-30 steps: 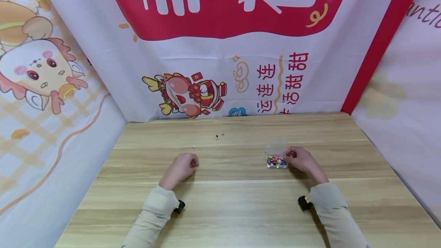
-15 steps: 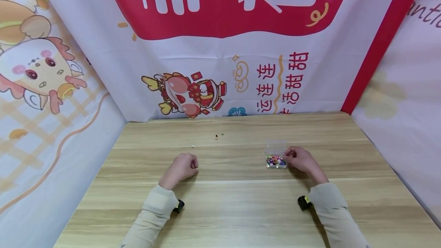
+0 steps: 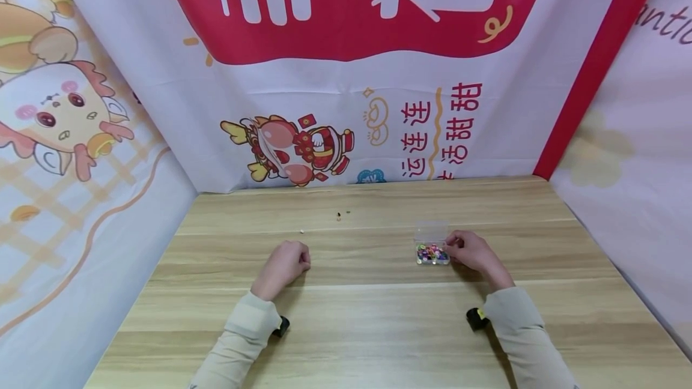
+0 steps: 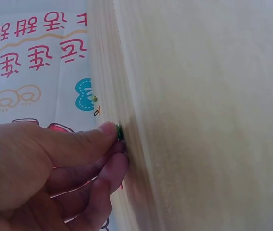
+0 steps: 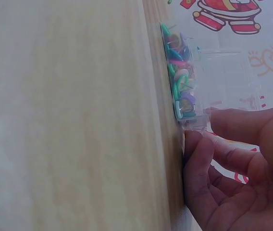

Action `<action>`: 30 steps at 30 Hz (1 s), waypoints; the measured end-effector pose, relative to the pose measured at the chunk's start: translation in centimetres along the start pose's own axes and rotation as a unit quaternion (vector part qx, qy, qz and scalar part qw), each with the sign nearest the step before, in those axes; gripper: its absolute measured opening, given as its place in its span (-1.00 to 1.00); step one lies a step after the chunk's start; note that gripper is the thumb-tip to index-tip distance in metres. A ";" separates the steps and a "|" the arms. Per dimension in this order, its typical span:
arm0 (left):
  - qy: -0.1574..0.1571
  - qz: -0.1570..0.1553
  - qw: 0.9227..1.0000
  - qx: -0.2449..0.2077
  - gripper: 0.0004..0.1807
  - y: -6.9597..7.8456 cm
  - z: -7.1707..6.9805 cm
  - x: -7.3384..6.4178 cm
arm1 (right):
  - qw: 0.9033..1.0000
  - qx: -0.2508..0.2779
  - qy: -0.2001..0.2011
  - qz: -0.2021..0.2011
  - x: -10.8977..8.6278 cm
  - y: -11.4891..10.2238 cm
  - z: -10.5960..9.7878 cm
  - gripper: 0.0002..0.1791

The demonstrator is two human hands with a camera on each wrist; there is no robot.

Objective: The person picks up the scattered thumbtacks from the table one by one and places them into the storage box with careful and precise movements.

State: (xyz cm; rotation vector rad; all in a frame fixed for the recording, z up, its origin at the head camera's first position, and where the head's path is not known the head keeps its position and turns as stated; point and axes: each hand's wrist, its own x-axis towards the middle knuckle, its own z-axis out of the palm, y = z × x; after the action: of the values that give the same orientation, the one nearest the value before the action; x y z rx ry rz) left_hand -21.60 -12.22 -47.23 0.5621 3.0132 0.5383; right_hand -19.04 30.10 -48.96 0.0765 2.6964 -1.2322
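Note:
In the left wrist view, my left hand (image 4: 74,168) pinches a small green thumbtack (image 4: 120,132) between thumb and fingertips; in the head view this hand (image 3: 283,266) rests low over the table, its fingers curled. My right hand (image 3: 470,249) grips the right end of a small clear plastic box (image 3: 432,262) filled with multicoloured thumbtacks. Its hinged transparent lid (image 5: 225,79) stands raised at the back. In the right wrist view, green, blue, pink and purple tacks (image 5: 182,79) fill the box, and my thumb and fingers (image 5: 240,125) pinch its near end.
On the wooden table (image 3: 378,317), a dark-and-orange tack (image 3: 339,216), another tiny piece (image 3: 348,212) and a small whitish piece (image 3: 301,231) lie beyond my left hand. A printed cloth (image 3: 346,119) hangs along the table's back edge, with more cloth at both sides.
The view shifts very slightly. Both hands and the box keep practically the same places, and the left fingers curl in a little more.

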 end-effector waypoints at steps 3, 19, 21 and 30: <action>-0.002 -0.002 1.000 -0.002 -0.75 0.2 -0.1 -0.1 | 1.000 -0.003 0.002 0.001 0.0 0.1 0.0 -0.80; -0.015 0.024 0.993 -0.110 -0.91 3.9 0.3 0.5 | 1.000 -0.004 0.000 -0.004 0.0 0.0 -0.1 -0.80; -0.024 0.039 0.991 -0.128 -0.96 4.3 0.6 0.7 | 1.000 -0.006 -0.001 -0.006 0.0 0.1 -0.1 -0.80; -0.047 0.109 0.985 -0.129 -0.90 6.4 1.7 2.0 | 1.000 -0.002 0.001 0.005 -0.1 0.0 0.0 -0.80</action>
State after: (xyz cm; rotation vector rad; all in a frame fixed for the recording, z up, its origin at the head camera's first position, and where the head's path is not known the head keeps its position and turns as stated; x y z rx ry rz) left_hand -21.09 -5.36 -46.62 0.8739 2.7491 0.8698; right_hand -18.91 30.12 -48.93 0.0912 2.6968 -1.2237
